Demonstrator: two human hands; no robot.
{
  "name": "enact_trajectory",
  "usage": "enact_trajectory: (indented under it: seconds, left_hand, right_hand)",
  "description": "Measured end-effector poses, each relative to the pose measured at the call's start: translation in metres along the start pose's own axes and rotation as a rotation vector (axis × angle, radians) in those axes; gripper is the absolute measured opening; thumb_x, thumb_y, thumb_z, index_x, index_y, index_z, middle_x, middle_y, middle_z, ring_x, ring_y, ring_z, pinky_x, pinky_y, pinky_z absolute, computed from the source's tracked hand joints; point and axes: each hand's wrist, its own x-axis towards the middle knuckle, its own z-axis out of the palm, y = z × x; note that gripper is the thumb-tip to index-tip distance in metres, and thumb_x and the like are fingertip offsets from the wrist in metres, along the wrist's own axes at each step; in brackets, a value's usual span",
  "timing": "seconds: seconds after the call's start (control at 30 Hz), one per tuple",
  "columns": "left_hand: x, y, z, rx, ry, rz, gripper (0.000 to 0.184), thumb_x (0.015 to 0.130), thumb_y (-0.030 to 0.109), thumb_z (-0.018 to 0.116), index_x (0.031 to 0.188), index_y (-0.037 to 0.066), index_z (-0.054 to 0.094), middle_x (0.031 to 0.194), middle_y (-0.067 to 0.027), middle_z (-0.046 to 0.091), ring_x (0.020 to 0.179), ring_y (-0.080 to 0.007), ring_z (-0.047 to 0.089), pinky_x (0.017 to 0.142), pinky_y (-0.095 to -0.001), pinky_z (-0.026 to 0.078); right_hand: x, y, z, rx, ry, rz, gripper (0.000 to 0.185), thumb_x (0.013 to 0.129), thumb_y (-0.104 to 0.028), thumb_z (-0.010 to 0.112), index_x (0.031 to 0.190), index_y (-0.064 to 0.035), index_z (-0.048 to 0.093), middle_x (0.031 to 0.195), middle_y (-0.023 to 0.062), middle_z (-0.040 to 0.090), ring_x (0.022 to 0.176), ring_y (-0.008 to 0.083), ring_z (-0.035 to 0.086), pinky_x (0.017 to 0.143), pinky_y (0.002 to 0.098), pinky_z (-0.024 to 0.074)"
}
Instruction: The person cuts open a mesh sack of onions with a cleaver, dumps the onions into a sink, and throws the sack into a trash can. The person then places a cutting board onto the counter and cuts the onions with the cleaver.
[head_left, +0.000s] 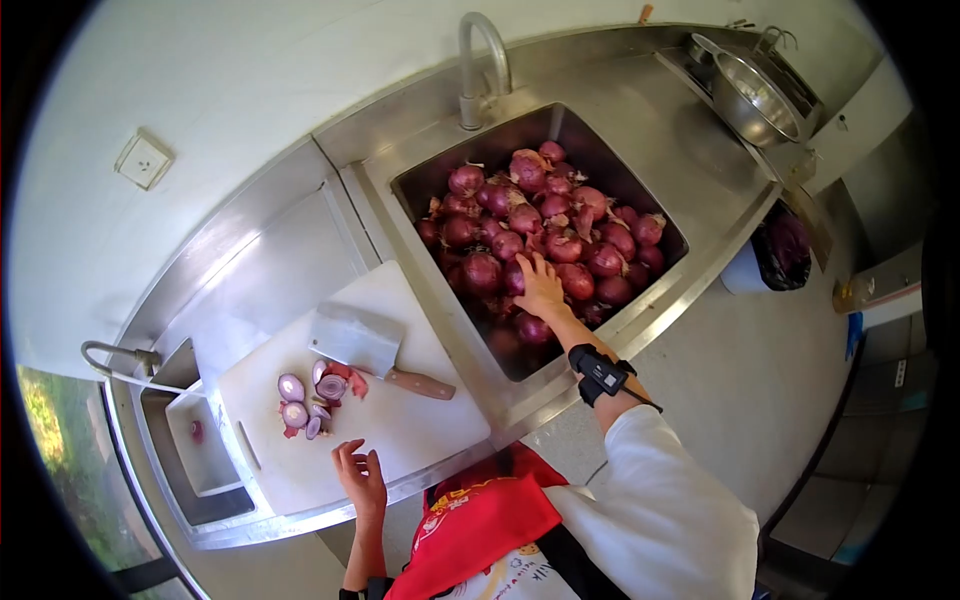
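My right hand [541, 287] reaches into the large sink [408, 190], its fingers on a red onion [515, 277] among the many that fill it. Over the near edge of the white cutting board [400, 440] hovers my left hand [360, 474], fingers apart and curved, holding nothing. A cleaver [357, 340] with a wooden handle [422, 384] lies flat on the board. Beside its blade are cut onion pieces [294, 415] and bits of red skin [357, 381].
A small sink [165, 420] with a thin faucet [120, 350] is at the left. Behind the large sink stands a curved faucet [485, 60]. Metal bowls [755, 98] sit at the back right. A lined bin [745, 272] stands below the counter's right side.
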Motion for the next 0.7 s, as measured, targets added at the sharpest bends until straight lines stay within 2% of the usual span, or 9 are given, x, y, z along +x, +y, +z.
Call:
enact_trajectory:
  seconds: [0.1,0.2,0.27,0.33,0.47,0.53,0.6,0.63,0.7]
  left_hand:
    - [-0.006,0.003,0.001,-0.028,0.011,-0.037,0.024,0.079,-0.004,0.057,0.102,0.002,0.054,0.104,-0.0096,0.047,0.066,-0.0132,0.053,0.057,-0.0247,0.044]
    - [-0.004,0.009,0.000,-0.035,0.028,-0.026,0.024,0.079,-0.003,0.058,0.102,0.003,0.053,0.102,-0.0072,0.047,0.068,-0.0123,0.053,0.056,-0.0229,0.042]
    - [-0.001,0.012,-0.002,-0.073,0.019,-0.032,0.026,0.077,-0.004,0.059,0.102,0.003,0.054,0.104,-0.0102,0.047,0.067,-0.0142,0.054,0.059,-0.0245,0.045]
    - [0.004,0.009,0.003,-0.156,-0.030,-0.040,0.030,0.077,-0.004,0.062,0.104,0.003,0.054,0.107,-0.0101,0.045,0.071,-0.0142,0.054,0.061,-0.0253,0.047]
    - [0.022,0.037,0.010,-0.758,-0.230,-0.099,0.072,0.076,0.005,0.070,0.135,0.010,0.029,0.127,-0.0105,0.038,0.102,-0.0194,0.052,0.077,-0.0291,0.050]
    - [0.030,0.038,0.002,-0.944,-0.235,-0.097,0.084,0.076,0.011,0.073,0.139,0.011,0.018,0.131,-0.0111,0.036,0.113,-0.0217,0.047,0.090,-0.0323,0.046]
    - [0.030,0.018,-0.016,-0.791,-0.122,-0.098,0.079,0.073,0.016,0.073,0.135,0.010,0.026,0.127,-0.0111,0.040,0.115,-0.0219,0.045,0.100,-0.0356,0.036]
    - [0.026,0.005,-0.028,-0.796,-0.093,-0.130,0.078,0.072,0.016,0.073,0.134,0.010,0.027,0.125,-0.0108,0.042,0.115,-0.0217,0.045,0.100,-0.0355,0.037]
    - [0.015,-0.026,-0.050,-0.716,0.017,-0.151,0.075,0.070,0.017,0.075,0.130,0.009,0.030,0.119,-0.0106,0.046,0.111,-0.0221,0.048,0.097,-0.0353,0.039]
  right_hand:
    - [0.004,0.011,0.015,0.063,0.057,-0.045,0.089,0.056,-0.016,0.080,0.132,-0.0285,0.034,0.135,0.0121,0.032,0.114,0.0385,0.041,0.089,0.0441,0.0456]
    - [0.011,0.010,0.015,0.236,0.128,0.020,0.081,0.054,-0.019,0.079,0.125,-0.0221,0.040,0.126,0.0138,0.041,0.112,0.0381,0.043,0.090,0.0453,0.0441]
    - [0.011,-0.003,0.006,0.713,0.126,0.181,0.077,0.059,-0.017,0.077,0.125,-0.0149,0.039,0.117,0.0155,0.049,0.112,0.0326,0.048,0.093,0.0425,0.0426]
    - [-0.017,-0.042,-0.039,1.282,-0.169,0.043,0.077,0.062,-0.012,0.077,0.128,-0.0117,0.037,0.120,0.0116,0.048,0.112,0.0244,0.048,0.094,0.0369,0.0421]
    - [-0.083,-0.156,-0.077,1.160,-0.559,-0.541,0.076,0.065,-0.015,0.078,0.129,-0.0088,0.037,0.126,0.0109,0.044,0.116,0.0211,0.046,0.097,0.0341,0.0390]
    - [-0.112,-0.204,-0.063,0.958,-0.489,-0.876,0.082,0.063,-0.016,0.080,0.132,-0.0090,0.036,0.130,0.0118,0.042,0.119,0.0226,0.044,0.099,0.0356,0.0384]
    - [-0.138,-0.237,-0.069,0.774,-0.529,-1.003,0.085,0.062,-0.015,0.080,0.135,-0.0094,0.036,0.132,0.0128,0.041,0.121,0.0245,0.043,0.100,0.0367,0.0379]
    - [-0.142,-0.243,-0.072,1.029,-0.859,-0.770,0.085,0.063,-0.016,0.079,0.136,-0.0094,0.036,0.134,0.0127,0.040,0.122,0.0266,0.042,0.100,0.0369,0.0371]
    - [-0.130,-0.232,-0.045,0.696,-0.372,-0.925,0.075,0.066,-0.016,0.074,0.132,-0.0088,0.039,0.128,0.0153,0.043,0.117,0.0304,0.045,0.095,0.0376,0.0413]
